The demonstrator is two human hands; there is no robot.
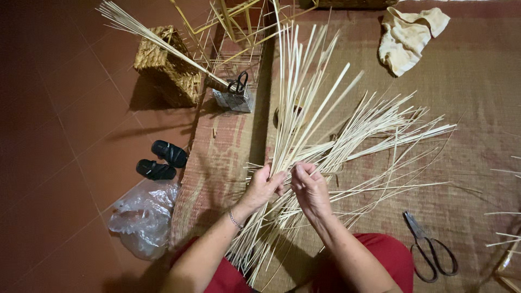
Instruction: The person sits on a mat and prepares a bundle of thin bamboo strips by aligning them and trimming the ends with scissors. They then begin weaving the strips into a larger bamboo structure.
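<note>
- Head view shows our left hand (pixel 264 186) closed round a bundle of pale strips (pixel 304 125) at the point where they cross, fingers wrapped and thumb on top.
- Our right hand (pixel 310 187) sits just beside it, fingertips pinched on a few strips from the same bundle; it is nearly closed, with no open palm showing.
- We see the strips fan up and to the right from our hands over the mat (pixel 467 108), with the lower ends trailing down across our lap.
- We judge the strips light, thin and springy: they bend in long curves and splay freely, so they would likely kink or split if folded sharply.
- They look smooth and could slide in the hand; the crossing point, where they bunch tightest, seems the best place to hold them.
- The loose tips are the awkward part, since they sweep wide and could catch on things nearby.
- To the right, scissors (pixel 429 249) lie on the mat near our right knee, apart from the strips.
- A cloth (pixel 407 38) lies crumpled at the far right, well apart from the fan.
- To the left, the mat ends at the tiled floor (pixel 54 108), where sandals (pixel 161 161) and a plastic bag (pixel 142 217) lie.
- Farther off stand a woven basket (pixel 168 68), a wire frame (pixel 239 32) and a small holder (pixel 234 96) with a second pair of scissors in it.
- Open room for swinging the strips lies mostly ahead and to the right over the bare mat.
</note>
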